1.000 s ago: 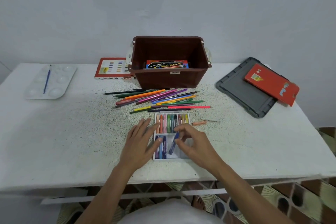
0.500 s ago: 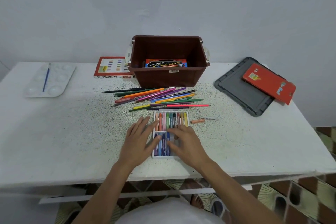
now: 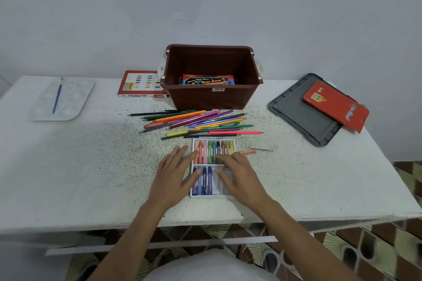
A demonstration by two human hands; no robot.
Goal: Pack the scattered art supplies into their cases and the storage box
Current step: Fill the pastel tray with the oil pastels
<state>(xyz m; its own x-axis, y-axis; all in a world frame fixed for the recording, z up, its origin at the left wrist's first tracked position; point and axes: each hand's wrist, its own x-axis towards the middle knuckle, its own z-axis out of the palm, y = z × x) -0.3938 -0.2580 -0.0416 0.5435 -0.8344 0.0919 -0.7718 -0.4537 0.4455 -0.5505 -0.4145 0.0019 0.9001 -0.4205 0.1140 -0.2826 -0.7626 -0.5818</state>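
Two hands lie flat and apart over the white pastel tray (image 3: 206,196), neither gripping anything. The left hand (image 3: 173,178) rests with straight, spread fingers along the tray's left edge, thumb on the lower row, and the right hand (image 3: 239,178) covers the right side with fingers stretched out. The upper compartment looks full of oil pastels (image 3: 213,150). The lower one shows a few blue and purple sticks at its left; the rest sits under the right palm, so I cannot tell how many slots are bare. Just right of the tray an orange pastel (image 3: 247,152) and a pale stick (image 3: 261,149) lie loose on the table (image 3: 91,166). Beyond, the coloured pencils (image 3: 196,123) sprawl before the brown storage box (image 3: 213,99), which holds a water-colour pack (image 3: 207,80); its front wall hides the rest of the floor. An oil pastel box (image 3: 139,85) sits to its left, a red case (image 3: 335,106) on the grey lid (image 3: 301,112) to its right, and a palette (image 3: 70,102) with a blue brush (image 3: 57,96) far left. I judge the job early: pastels nearly housed, pencils, palette, brush and closing all to come.
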